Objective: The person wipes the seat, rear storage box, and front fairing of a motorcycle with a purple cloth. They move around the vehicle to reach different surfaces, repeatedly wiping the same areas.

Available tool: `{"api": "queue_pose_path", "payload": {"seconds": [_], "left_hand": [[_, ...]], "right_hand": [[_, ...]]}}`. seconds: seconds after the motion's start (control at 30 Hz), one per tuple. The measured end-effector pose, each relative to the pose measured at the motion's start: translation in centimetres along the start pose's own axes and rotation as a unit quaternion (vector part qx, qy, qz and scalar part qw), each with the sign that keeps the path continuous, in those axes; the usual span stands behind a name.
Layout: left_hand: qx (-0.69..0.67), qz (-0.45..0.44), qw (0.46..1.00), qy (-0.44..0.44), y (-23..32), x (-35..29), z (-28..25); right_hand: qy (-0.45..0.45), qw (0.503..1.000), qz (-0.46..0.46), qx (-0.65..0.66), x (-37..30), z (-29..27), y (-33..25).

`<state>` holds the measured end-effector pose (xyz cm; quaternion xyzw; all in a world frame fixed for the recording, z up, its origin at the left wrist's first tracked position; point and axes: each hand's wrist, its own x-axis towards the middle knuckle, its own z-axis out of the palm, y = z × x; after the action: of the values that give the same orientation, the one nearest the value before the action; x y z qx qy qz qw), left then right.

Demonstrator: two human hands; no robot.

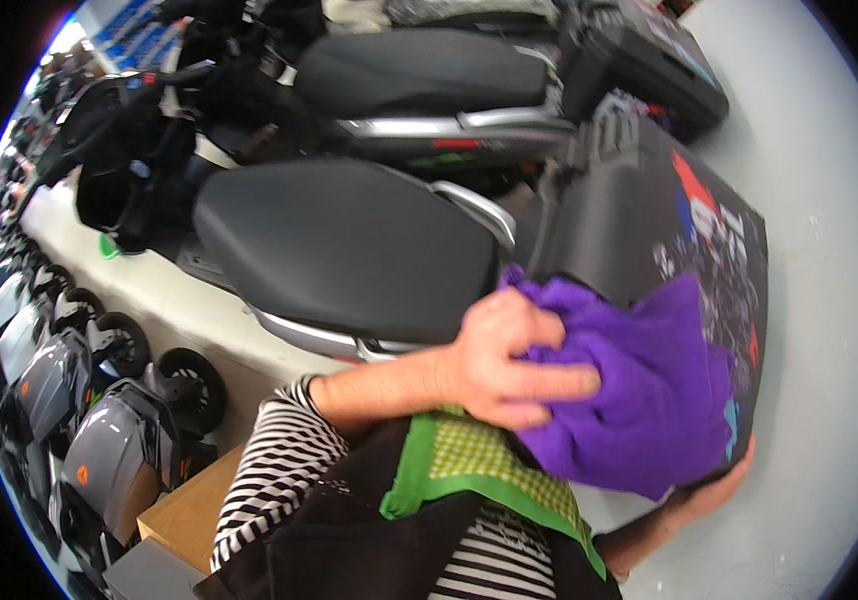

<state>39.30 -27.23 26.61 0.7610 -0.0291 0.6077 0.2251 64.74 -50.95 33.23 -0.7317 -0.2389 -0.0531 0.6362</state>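
Observation:
My left hand [514,365] presses down on a crumpled purple cloth [629,385], its fingers closed on the fabric. The cloth is spread over the near part of a dark grey scooter top case [604,215], which has printed graphics on its lid. At the case's near right corner is my right hand [719,495], lying against the outer side with fingers stretched along the edge. The case and the cloth partly hide those fingers. Just left of the case is the scooter's black seat [344,245] with a silver grab rail [479,212].
A second scooter with a black seat [424,72] and its own top case [639,65] stands close behind. Grey scooters [114,450] line the left side. A wooden-topped box [194,510] is at lower left. Pale floor [824,300] runs along the right.

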Motion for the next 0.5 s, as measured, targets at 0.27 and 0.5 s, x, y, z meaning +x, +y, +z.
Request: {"api": "queue_pose_path", "payload": {"seconds": [0.27, 0.5], "left_hand": [[-0.093, -0.242, 0.964, 0.058, -2.5, -0.2, 1.2], [-0.076, -0.289, 0.941, 0.161, -7.0, -5.2, 3.5]], "right_hand": [[0.063, 0.995, 0.054, 0.059, -0.1, 2.1, -1.2], [0.075, 0.996, 0.036, 0.045, 0.2, 2.2, -1.2]]}}
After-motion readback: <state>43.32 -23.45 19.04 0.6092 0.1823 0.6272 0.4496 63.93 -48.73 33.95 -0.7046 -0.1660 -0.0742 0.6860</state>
